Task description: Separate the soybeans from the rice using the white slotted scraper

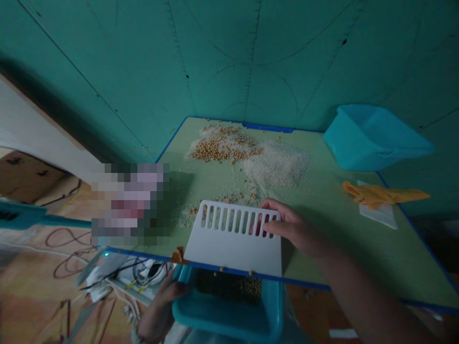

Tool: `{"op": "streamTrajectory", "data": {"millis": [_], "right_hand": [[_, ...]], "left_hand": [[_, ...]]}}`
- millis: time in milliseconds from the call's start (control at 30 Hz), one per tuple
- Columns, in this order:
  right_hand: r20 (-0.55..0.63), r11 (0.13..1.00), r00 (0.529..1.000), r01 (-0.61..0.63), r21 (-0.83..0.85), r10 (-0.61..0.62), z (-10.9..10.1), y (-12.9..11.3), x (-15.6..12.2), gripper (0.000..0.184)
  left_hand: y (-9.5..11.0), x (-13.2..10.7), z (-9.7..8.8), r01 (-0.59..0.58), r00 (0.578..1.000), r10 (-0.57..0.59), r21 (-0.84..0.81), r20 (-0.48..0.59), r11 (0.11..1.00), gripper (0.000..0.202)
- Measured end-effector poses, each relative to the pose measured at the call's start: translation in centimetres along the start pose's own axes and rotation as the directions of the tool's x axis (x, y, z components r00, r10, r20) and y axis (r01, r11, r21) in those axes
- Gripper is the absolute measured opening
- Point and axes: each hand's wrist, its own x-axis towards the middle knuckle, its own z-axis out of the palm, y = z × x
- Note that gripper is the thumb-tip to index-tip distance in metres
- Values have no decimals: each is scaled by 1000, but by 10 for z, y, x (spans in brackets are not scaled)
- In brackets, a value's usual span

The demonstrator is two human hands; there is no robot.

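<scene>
Nearest the camera, the right forearm (369, 296) is stretched forward over the table (358, 239) to the right hand (294, 227), by which a slotted white panel (233, 248) is gripped at its right end. The thumb is laid over the face and the fingers are passed behind the slots, probably because these give an easy hold.

The panel is held at the near table edge. Its longer axis seems to be set crosswise, roughly along that edge; the slotted side is pointed away, toward the wall (222, 57), and the solid side toward the person. A slight tilt seems likely, but its amount cannot be told.

Below, the left rim of a blue basin (225, 313) is grasped by the left hand (174, 291). The basin is kept under the edge, presumably so that anything falling there is caught; tan beans and a dark mass are seen inside.

Beyond the panel, tan beans (211, 149) and white grains (278, 165) are heaped. At the right, a teal bin (358, 143) and an orange cloth (383, 196) are placed apart, perhaps to leave the middle free.
</scene>
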Motion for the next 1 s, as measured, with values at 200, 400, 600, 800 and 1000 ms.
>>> {"op": "streamTrajectory", "data": {"millis": [200,400,600,800,1000], "right_hand": [[89,1000,996,-15,-19,17,-3,4,-6,14],[137,995,990,-16,-99,29,-5,7,-8,14],[185,973,982,13,-231,31,-2,6,-7,23],[174,968,984,-4,-252,49,-3,9,-7,22],[160,965,983,-46,-258,89,-2,9,-7,20]], "left_hand": [[-2,4,2,-26,999,26,-4,41,1000,41],[-4,7,-3,-47,995,47,6,87,999,32],[4,-2,9,-44,993,43,6,107,999,30],[2,3,1,-39,989,38,1,141,999,48],[-3,7,-1,-85,982,87,-22,166,996,47]]}}
